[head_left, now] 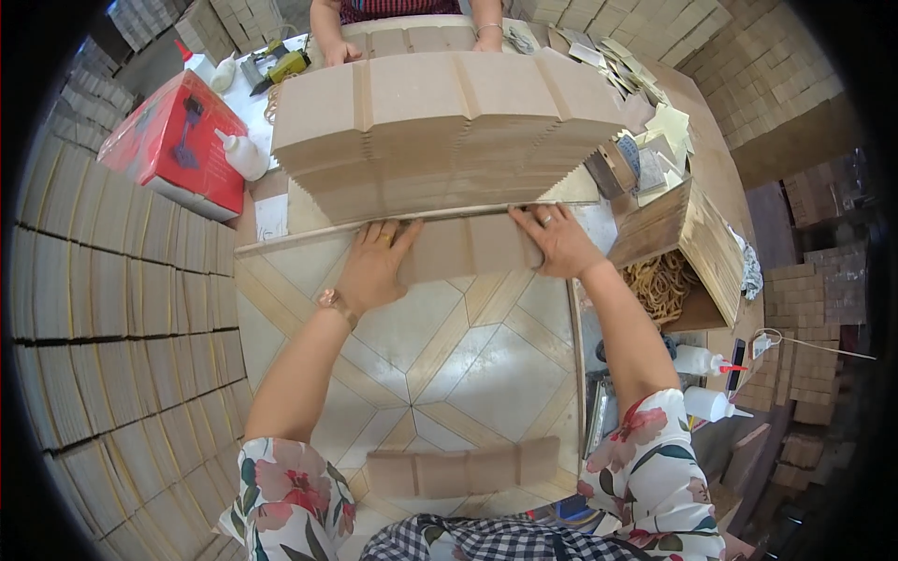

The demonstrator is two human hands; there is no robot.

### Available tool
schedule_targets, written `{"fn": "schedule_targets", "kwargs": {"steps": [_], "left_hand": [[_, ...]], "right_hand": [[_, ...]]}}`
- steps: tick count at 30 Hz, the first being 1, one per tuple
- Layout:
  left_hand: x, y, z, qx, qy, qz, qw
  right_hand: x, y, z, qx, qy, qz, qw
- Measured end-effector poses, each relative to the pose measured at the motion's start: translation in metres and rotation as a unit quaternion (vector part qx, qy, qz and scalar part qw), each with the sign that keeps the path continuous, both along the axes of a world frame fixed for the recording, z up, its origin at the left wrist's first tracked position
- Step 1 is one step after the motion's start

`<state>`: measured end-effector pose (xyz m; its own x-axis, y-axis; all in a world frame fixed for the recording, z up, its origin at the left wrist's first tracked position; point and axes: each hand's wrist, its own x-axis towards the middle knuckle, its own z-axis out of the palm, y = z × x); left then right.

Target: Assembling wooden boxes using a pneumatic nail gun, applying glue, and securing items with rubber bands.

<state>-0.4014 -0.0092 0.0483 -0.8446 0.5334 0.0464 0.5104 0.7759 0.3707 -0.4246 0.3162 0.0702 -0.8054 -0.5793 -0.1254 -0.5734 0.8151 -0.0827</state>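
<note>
My left hand [379, 266] and my right hand [561, 241] grip the two ends of a low brown folded cardboard piece [468, 248], which has vertical creases across it. The piece lies against a thin strip along the far side of the patterned tabletop [449, 374]. Right behind it rises a tall stack of brown creased cardboard sheets [421, 93] with jagged side edges. Close to my body, another brown cardboard piece [463, 467] lies on the table. The undersides of my fingers are partly hidden.
A red box [178, 140] and a white squeeze bottle [241, 154] stand at the far left. Bundled stacks [122, 327] wall the left side. On the right, a wooden box [683, 252] holds tan rings, with white bottles [711, 402] below. Across the table are a co-worker's hands [341, 51].
</note>
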Motion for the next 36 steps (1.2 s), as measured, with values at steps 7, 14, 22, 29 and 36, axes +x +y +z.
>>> {"fn": "schedule_targets", "kwargs": {"steps": [7, 14, 22, 29, 36], "left_hand": [[0.007, 0.005, 0.004, -0.02, 0.034, 0.009, 0.999], [0.068, -0.005, 0.009, -0.042, -0.106, -0.054, 0.992], [0.049, 0.003, 0.006, -0.039, -0.093, -0.057, 0.993], [0.049, 0.002, 0.0, -0.008, -0.059, -0.035, 0.998], [0.084, 0.006, 0.012, -0.021, -0.074, -0.097, 0.992]], "right_hand": [[0.002, 0.002, -0.002, -0.013, 0.041, 0.005, 0.999], [0.081, 0.008, -0.002, -0.071, -0.086, -0.005, 0.994], [0.061, 0.019, -0.003, -0.071, -0.09, -0.027, 0.993], [0.061, 0.017, -0.01, -0.062, -0.032, -0.044, 0.997], [0.104, 0.017, -0.003, -0.066, -0.041, -0.037, 0.996]]}}
